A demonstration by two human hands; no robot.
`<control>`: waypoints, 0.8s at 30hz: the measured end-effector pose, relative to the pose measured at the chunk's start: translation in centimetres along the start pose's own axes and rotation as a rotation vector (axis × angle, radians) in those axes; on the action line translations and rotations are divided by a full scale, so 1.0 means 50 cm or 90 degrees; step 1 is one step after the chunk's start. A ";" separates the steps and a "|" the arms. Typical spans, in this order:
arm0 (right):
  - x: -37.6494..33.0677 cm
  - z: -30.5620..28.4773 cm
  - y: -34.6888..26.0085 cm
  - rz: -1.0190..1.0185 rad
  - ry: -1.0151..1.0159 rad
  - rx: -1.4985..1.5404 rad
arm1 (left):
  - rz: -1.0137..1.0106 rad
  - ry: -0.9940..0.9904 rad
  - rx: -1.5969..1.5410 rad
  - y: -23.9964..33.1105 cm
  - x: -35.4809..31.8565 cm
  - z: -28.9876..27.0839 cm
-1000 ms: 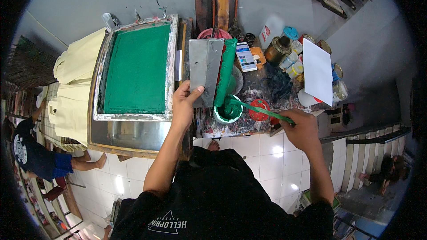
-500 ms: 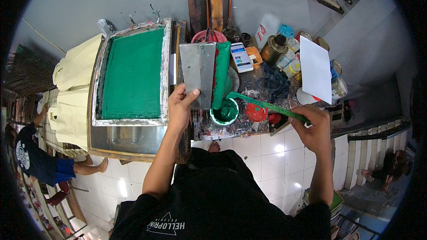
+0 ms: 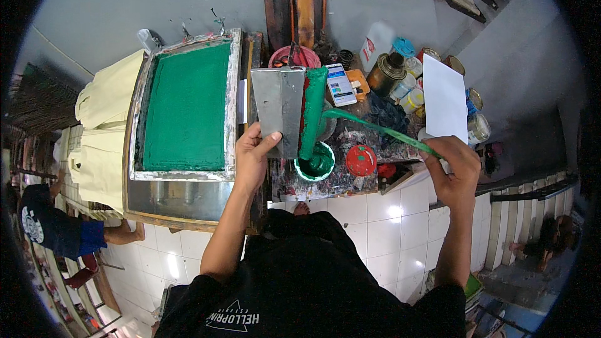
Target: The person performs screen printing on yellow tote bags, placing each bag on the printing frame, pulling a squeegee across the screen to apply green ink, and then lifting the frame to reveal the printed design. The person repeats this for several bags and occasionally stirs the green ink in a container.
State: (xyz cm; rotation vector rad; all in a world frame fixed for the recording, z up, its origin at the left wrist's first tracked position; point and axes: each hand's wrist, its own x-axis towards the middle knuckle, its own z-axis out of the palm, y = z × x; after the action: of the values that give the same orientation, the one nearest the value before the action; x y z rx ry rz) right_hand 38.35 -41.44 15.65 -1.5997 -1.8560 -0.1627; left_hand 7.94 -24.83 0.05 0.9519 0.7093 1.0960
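Observation:
My left hand (image 3: 252,159) grips a squeegee (image 3: 275,111) by its grey metal holder, thumb on the front face. Thick green ink coats the squeegee's long right edge, and red shows beneath it. Between the fingers of my right hand (image 3: 455,169) is a thin stick (image 3: 391,133) smeared with green ink, its far tip touching or very near the inked edge. Below the squeegee's lower end stands a white-rimmed tub (image 3: 315,175) of green ink. To the left lies a printing screen (image 3: 188,109), its mesh covered in green.
Cream fabric (image 3: 109,100) lies left of the screen. A red lid (image 3: 361,160), phone (image 3: 342,84), dark cloth (image 3: 391,112), metal can (image 3: 385,75) and several jars crowd the bench's right side. White paper (image 3: 445,97) stands there. Another person (image 3: 50,219) is at far left.
My right hand has moved right and slightly up toward the paper. The stick's tip has risen from near the tub along the inked edge. The squeegee is nearly where it was.

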 end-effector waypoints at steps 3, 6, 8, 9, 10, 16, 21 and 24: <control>0.020 -0.008 0.006 -0.011 0.023 0.021 | -0.010 0.000 0.005 -0.001 0.001 -0.004; 0.037 -0.017 0.008 -0.026 0.030 0.019 | -0.014 -0.010 0.011 0.007 -0.001 0.006; 0.046 -0.022 0.008 -0.034 0.028 0.014 | -0.009 -0.020 0.016 0.011 -0.002 0.011; 0.050 -0.021 0.010 -0.046 0.028 0.012 | -0.007 -0.023 0.020 0.012 -0.003 0.010; 0.055 -0.020 0.012 -0.059 0.027 0.011 | -0.006 -0.031 0.024 0.012 -0.004 0.008; 0.072 -0.025 0.008 -0.077 -0.004 0.004 | 0.001 -0.073 0.043 0.005 -0.007 -0.004; 0.074 -0.002 0.014 -0.114 -0.070 -0.027 | 0.000 -0.106 0.070 -0.003 -0.009 -0.011; 0.060 0.024 0.021 -0.132 -0.085 -0.055 | -0.013 -0.094 0.063 -0.001 -0.003 -0.003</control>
State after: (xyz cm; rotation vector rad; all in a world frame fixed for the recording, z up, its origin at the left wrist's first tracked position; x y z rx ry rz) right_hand 38.74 -38.10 16.06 -1.5039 -2.1435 -0.2344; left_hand 7.79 -24.92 -0.06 1.0950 0.6557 0.9688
